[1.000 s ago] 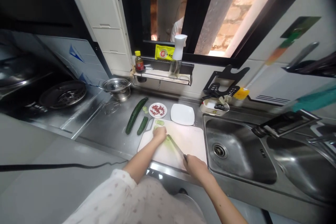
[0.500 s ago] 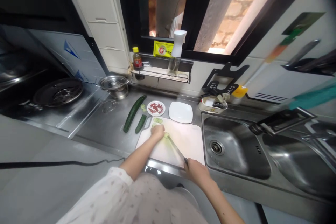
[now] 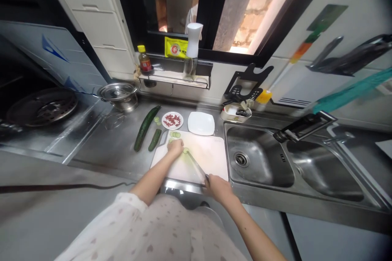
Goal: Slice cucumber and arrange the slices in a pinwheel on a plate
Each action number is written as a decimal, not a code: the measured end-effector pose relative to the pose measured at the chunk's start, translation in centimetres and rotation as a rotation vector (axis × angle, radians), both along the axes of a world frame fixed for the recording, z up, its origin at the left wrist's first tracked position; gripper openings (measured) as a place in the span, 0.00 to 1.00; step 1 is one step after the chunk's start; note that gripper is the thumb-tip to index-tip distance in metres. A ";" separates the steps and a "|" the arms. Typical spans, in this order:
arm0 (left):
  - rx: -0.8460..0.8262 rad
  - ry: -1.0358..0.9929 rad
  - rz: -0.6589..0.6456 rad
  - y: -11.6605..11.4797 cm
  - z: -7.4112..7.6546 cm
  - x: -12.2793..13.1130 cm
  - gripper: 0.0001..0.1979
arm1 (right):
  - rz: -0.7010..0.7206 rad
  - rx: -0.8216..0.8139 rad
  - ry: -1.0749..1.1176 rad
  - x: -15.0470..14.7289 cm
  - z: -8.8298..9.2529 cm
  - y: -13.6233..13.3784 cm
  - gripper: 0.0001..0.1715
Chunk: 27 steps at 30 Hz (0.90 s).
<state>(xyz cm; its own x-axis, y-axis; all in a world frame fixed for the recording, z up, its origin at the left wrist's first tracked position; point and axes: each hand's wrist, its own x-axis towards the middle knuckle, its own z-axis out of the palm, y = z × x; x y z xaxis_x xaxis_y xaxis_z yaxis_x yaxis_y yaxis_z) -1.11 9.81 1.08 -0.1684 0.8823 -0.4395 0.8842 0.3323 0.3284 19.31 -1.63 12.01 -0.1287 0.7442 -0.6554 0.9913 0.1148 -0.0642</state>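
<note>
My right hand is wrapped round the dark handle of a kitchen knife. The blade slants across the white cutting board, its tip at a pale green cucumber slice. Just left of that tip, my left hand rests on the board with fingers curled; what lies under them is hidden. Behind it, several cucumber slices lie near the board's far left corner. A cut piece of cucumber and a long whole cucumber sit on the steel counter to the left.
Behind the board stand a small plate of chopped red bits and a white square plate. A double sink adjoins on the right. A lidded steel pot and a pan are at left, below a wall shelf.
The whole view has shifted, so the counter and board appear further left and slightly higher. Both hands and the knife keep nearly the same place on the board.
</note>
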 end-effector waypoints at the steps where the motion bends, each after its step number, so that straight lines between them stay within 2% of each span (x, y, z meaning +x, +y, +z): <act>1: 0.010 0.006 -0.002 0.0 0.0 0.0 0.13 | 0.000 0.001 0.002 -0.1 -0.1 0.1 0.22; 13: 0.050 0.014 -0.019 -0.2 0.3 0.0 0.11 | 0.018 0.024 0.043 -1.3 -0.2 1.3 0.23; 21: 0.042 0.020 -0.015 -0.4 0.2 0.1 0.11 | -0.012 0.028 0.044 -0.7 -0.7 0.2 0.22; 27: 0.123 0.041 -0.075 -1.4 0.6 0.4 0.12 | -0.056 0.026 0.048 0.1 -0.2 -1.3 0.22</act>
<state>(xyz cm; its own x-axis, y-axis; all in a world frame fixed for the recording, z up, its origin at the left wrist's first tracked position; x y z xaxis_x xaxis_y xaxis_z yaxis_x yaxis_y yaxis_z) -0.75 8.37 1.68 -0.1157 0.9400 -0.3210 0.9186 0.2242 0.3254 19.40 -2.96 11.84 -0.1173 0.7677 -0.6300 0.9921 0.0616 -0.1096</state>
